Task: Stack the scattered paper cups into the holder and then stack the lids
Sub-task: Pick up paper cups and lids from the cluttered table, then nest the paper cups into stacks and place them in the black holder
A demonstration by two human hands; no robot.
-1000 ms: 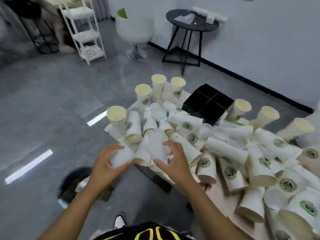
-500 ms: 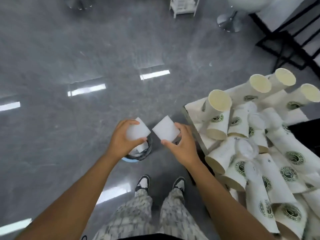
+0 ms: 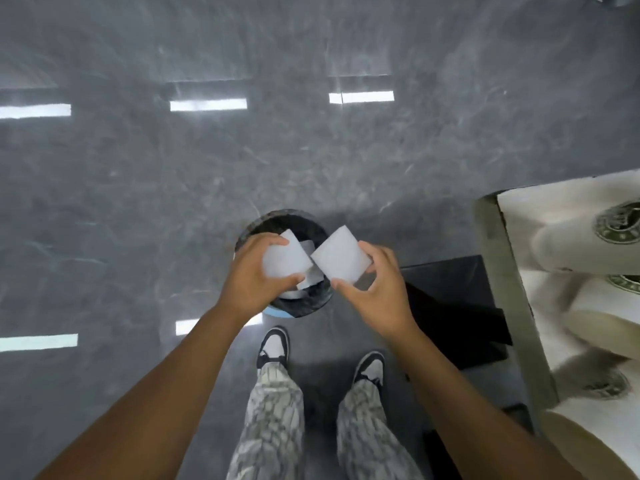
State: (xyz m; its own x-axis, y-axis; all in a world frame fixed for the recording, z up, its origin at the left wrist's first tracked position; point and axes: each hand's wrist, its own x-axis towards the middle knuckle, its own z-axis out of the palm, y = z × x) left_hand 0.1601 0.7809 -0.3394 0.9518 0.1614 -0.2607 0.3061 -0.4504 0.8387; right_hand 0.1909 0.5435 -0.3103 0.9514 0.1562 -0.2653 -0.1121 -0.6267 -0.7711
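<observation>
My left hand (image 3: pixel 251 275) grips a plain white paper cup (image 3: pixel 285 259) directly over a round black bin (image 3: pixel 301 221) on the floor. Beside it, my right hand (image 3: pixel 372 289) holds a second white cup (image 3: pixel 341 258), its bottom end pointing up and left, at the bin's right rim. More white cups lie inside the bin, partly hidden by my left hand. At the right edge, blurred logo cups (image 3: pixel 588 244) lie piled on a table (image 3: pixel 498 271).
Grey glossy floor (image 3: pixel 173 185) spreads all around the bin. My two feet in black-and-white shoes (image 3: pixel 273 344) stand just behind it. A black object (image 3: pixel 460 306) lies under the table's near edge, right of my right hand.
Both hands lifted one cup each from the pile on the table and carried them left and down over the floor bin. The view swung from the table down to the floor.
</observation>
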